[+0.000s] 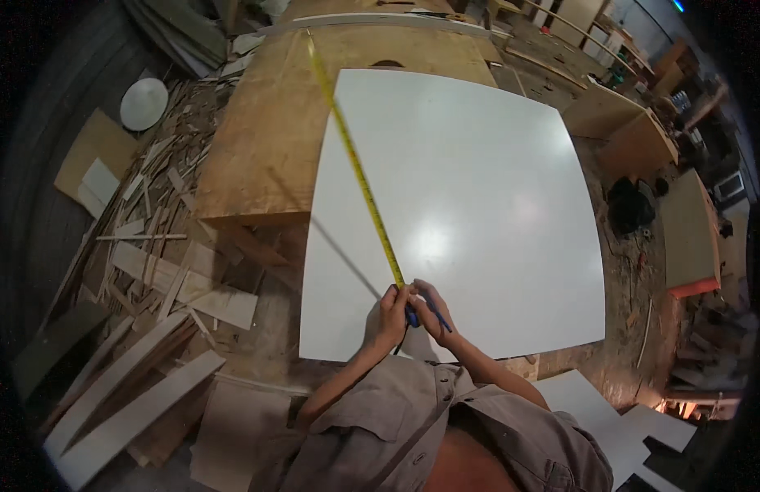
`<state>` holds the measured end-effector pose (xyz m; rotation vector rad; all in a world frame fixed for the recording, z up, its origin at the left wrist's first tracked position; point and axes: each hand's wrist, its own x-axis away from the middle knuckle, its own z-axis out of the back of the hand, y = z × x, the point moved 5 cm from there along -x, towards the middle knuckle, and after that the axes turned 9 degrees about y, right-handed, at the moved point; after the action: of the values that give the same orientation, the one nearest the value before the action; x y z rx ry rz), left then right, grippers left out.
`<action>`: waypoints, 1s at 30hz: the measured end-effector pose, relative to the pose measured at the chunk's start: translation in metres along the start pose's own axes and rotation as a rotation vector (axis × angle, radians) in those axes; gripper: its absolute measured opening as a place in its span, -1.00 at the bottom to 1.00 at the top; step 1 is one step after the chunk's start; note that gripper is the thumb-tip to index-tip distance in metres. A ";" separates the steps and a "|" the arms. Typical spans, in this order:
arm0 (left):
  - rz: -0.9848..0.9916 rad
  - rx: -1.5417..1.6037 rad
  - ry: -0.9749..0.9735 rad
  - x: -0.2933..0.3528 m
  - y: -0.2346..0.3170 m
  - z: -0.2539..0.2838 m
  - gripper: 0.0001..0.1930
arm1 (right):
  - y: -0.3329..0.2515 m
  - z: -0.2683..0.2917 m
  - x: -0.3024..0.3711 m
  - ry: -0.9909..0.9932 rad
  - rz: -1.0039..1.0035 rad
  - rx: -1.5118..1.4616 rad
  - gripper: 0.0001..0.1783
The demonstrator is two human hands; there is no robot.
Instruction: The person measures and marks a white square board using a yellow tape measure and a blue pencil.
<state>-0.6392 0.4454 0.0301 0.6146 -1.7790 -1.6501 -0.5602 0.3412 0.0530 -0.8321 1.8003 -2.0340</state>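
A yellow tape measure blade (365, 184) runs out from my hands, up and to the left, past the edge of a large white panel (478, 164). My left hand (388, 318) is closed on the tape measure, whose dark blue case (412, 317) shows between my two hands. Right beside it, my right hand (434, 312) is closed around a slim blue pencil or pen (442, 318), with its fingers close to the blade. Both hands are just above the panel's near edge, and the blade casts a shadow on the panel's left part.
The panel rests on a wooden workbench (257, 148). Wood offcuts (187, 287) litter the floor at left, near a white round lid or dish (144, 104). Cabinet-like boxes (691, 234) and a black bundle (630, 205) stand at right. White board pieces (581, 402) lie at lower right.
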 end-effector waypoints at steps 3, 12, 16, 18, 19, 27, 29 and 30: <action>0.359 0.487 0.057 -0.006 -0.028 -0.021 -0.75 | -0.001 0.008 -0.007 0.032 0.100 0.144 -0.33; 0.367 -0.024 0.125 -0.016 -0.010 -0.056 -0.64 | -0.014 0.062 -0.022 0.066 0.079 0.429 -0.53; 0.386 -0.027 0.185 -0.051 -0.044 -0.043 -0.66 | -0.016 0.082 -0.044 -0.062 0.141 0.545 -0.57; 0.413 0.024 0.248 -0.066 -0.040 -0.042 -0.64 | -0.018 0.101 -0.054 -0.062 0.169 0.662 -0.61; 0.392 -0.012 0.231 -0.076 -0.033 -0.044 -0.62 | -0.021 0.108 -0.060 -0.072 0.190 0.715 -0.63; 0.401 -0.010 0.278 -0.193 -0.003 -0.100 -0.61 | -0.071 0.206 -0.166 -0.018 0.383 0.937 -0.72; 0.396 0.009 0.253 -0.208 0.004 -0.141 -0.61 | -0.090 0.244 -0.188 0.000 0.358 1.002 -0.72; 0.381 0.041 0.245 -0.212 0.007 -0.167 -0.62 | -0.096 0.268 -0.203 0.002 0.359 1.029 -0.71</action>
<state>-0.3716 0.4798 0.0123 0.4397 -1.6342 -1.2291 -0.2260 0.2599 0.1136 -0.1701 0.6071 -2.2536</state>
